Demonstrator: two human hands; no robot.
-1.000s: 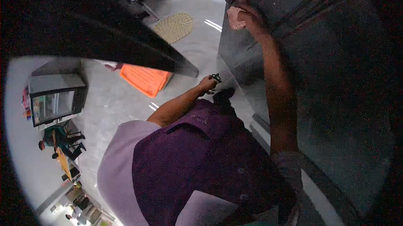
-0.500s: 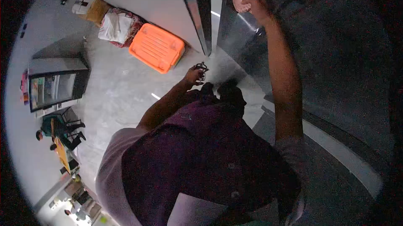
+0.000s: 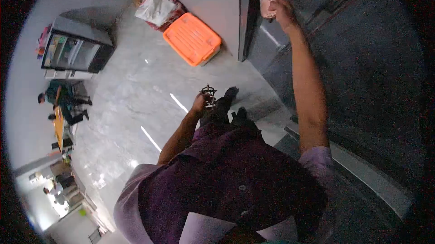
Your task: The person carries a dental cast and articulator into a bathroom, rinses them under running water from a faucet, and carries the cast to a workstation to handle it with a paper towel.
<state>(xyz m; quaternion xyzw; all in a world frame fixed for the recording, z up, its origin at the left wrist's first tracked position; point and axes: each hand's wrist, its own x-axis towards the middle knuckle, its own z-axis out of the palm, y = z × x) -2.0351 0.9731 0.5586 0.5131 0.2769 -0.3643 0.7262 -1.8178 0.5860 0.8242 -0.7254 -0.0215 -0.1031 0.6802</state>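
Note:
High on a dark, glossy panel (image 3: 344, 76), my right hand (image 3: 284, 14) is closed on a pale pink cloth-like wad (image 3: 268, 7) and holds it right at the surface. The arm is stretched far up. Lower down, beside my legs, my left hand (image 3: 199, 102) is wrapped round a small dark openwork frame (image 3: 209, 91) with thin struts; its exact kind I cannot tell.
An orange lidded bin (image 3: 192, 39) stands by the wall, with a white and red sack (image 3: 158, 9) behind it. At far left are a glass-door fridge (image 3: 74, 53) and a person sitting (image 3: 65, 99) at a yellow table (image 3: 59, 128). A ledge (image 3: 362, 180) runs along the right.
My view has turned, and the doorway gap beside the panel no longer shows. My right hand keeps the pink wad at the panel; my left hand still holds the frame. My feet have shifted.

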